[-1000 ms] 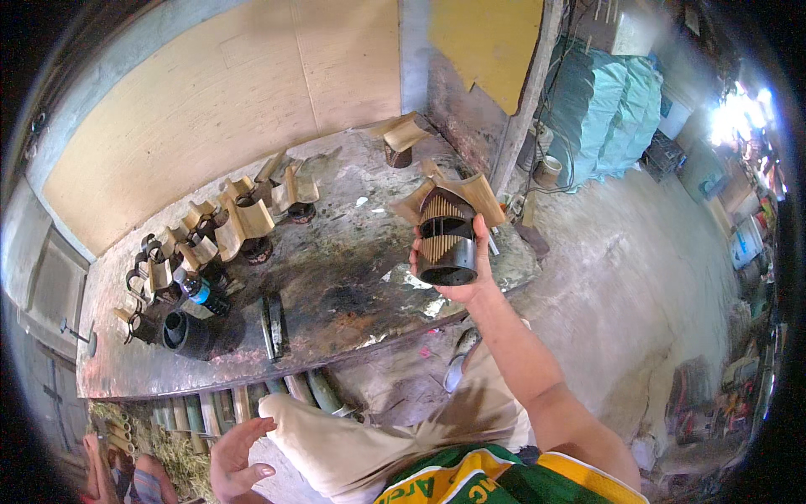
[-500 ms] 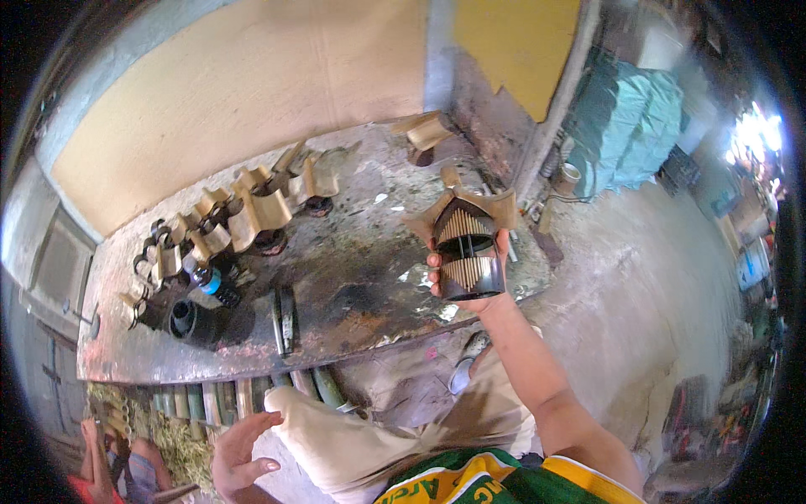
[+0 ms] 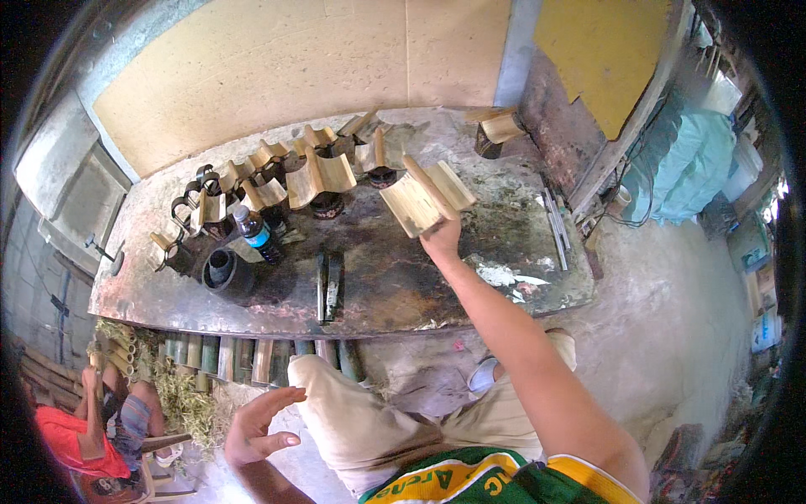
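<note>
1 pale-tan, curve-roofed bamboo piece is held above the dark-stained grey slab table, immediately beyond the right hand, ridge slanting far-left to near-right. Right hand: nearer, grasping it from beneath, fingers hidden. Left hand: empty, thumb parted.

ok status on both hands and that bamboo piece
Left hand open, empty. Right hand holding bamboo piece over table. Bottle apart, to the piece's left.

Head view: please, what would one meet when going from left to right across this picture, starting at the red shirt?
Red shirt, left hand, dark strips, bamboo piece held in the right hand, grey strips, teal sack.
</note>
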Demonstrator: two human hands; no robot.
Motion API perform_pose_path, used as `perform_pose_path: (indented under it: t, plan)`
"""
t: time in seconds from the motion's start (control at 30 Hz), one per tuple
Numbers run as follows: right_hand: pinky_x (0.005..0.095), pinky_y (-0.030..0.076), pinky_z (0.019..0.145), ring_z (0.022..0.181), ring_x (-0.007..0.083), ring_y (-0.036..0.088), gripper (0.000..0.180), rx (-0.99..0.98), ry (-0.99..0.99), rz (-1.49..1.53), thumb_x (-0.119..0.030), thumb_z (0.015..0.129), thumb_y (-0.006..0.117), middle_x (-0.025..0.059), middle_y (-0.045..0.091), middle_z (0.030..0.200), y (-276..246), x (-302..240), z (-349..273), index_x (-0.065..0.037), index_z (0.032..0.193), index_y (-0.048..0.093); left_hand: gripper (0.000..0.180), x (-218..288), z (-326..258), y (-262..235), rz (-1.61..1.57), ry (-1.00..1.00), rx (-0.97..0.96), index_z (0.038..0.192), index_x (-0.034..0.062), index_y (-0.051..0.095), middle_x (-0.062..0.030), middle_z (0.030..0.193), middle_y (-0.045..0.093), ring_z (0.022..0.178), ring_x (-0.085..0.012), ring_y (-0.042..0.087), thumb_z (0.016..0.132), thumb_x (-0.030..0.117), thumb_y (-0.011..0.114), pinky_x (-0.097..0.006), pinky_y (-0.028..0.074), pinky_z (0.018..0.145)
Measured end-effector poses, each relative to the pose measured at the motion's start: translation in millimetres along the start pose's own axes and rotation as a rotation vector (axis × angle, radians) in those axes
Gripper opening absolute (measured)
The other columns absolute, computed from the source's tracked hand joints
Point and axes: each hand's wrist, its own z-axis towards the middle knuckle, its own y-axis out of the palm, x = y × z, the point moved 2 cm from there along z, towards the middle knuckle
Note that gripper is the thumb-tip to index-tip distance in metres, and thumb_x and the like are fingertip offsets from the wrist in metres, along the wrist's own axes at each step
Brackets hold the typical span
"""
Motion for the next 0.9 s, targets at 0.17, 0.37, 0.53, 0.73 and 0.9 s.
perform_pose_path:
  t: [0.17,0.37,0.53,0.73,0.9]
  plan:
    - [0.0400,0.047,0.095,0.110,0.0309,0.060,0.078,0.024,-0.045,-0.702,-0.022,0.066,0.087,0.0176,0.061,0.118,14,-8,-4,0.001,0.127,0.045,0.074,-12,0,12,0.075,-0.026,-0.130,0.133,-0.0097,0.050,-0.0203,0.131,0.059,0.127,-0.0261,0.052,0.072,0.015,0.085,-0.040,0.036,0.110]
    - [0.0309,0.053,0.081,0.098,0.0143,0.059,0.057,-0.467,0.603,-0.356,-0.010,0.085,0.075,0.0066,0.060,0.114,-73,-128,-121,0.003,0.133,0.047,0.055,-85,-39,45,0.097,-0.399,-0.317,0.126,0.0001,0.059,-0.0143,0.121,0.066,0.115,-0.0219,0.061,0.082,0.026,0.080,-0.035,0.047,0.099]
    - [0.0341,0.049,0.059,0.061,0.0176,0.061,0.040,-0.991,1.250,-0.930,-0.045,0.088,0.061,0.0066,0.066,0.071,-222,-279,-273,-0.006,0.089,0.069,0.054,-133,-42,34,0.085,-0.603,-0.578,0.133,0.0023,0.053,-0.0152,0.127,0.061,0.122,-0.0216,0.055,0.088,0.024,0.073,-0.036,0.045,0.101]
    - [0.0386,0.053,0.071,0.079,0.0207,0.064,0.020,-0.061,1.828,-0.967,-0.026,0.090,0.064,0.0047,0.068,0.089,-299,-342,-397,-0.008,0.096,0.069,0.053,-130,8,19,0.197,-0.639,-0.632,0.131,0.0024,0.054,-0.0153,0.126,0.061,0.121,-0.0221,0.056,0.087,0.026,0.073,-0.036,0.045,0.101]
    - [0.0460,0.053,0.088,0.105,0.0275,0.062,0.031,0.423,1.829,-0.811,-0.021,0.092,0.060,0.0120,0.065,0.114,-294,-348,-428,-0.006,0.119,0.062,0.053,-132,37,9,0.244,-0.664,-0.701,0.131,0.0025,0.055,-0.0153,0.125,0.062,0.120,-0.0225,0.056,0.087,0.027,0.073,-0.036,0.046,0.100]
